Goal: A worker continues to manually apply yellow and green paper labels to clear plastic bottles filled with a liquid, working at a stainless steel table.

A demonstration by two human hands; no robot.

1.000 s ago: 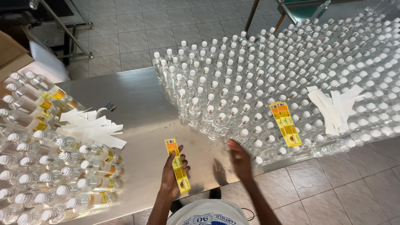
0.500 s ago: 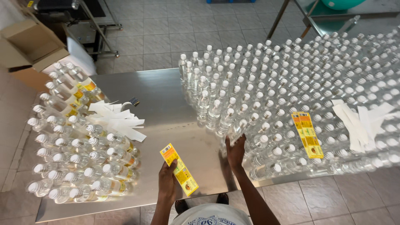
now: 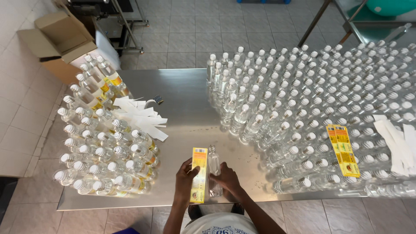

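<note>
Steel table [image 3: 182,112] on a tiled floor, crowded with clear bottles on both sides.
Your left hand [image 3: 187,177] pinches a yellow label strip [image 3: 198,174], fingers closed on it; just beside it, your right hand [image 3: 227,178] wraps around a small clear bottle [image 3: 213,170] lying at the table's near edge.

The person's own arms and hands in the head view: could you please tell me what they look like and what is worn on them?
Both forearms are bare, with no sleeves reaching them in view. The left hand and the right hand wear no gloves, and no rings, watch or bracelets can be made out. At the bottom edge a white shirt with dark print shows.
</note>
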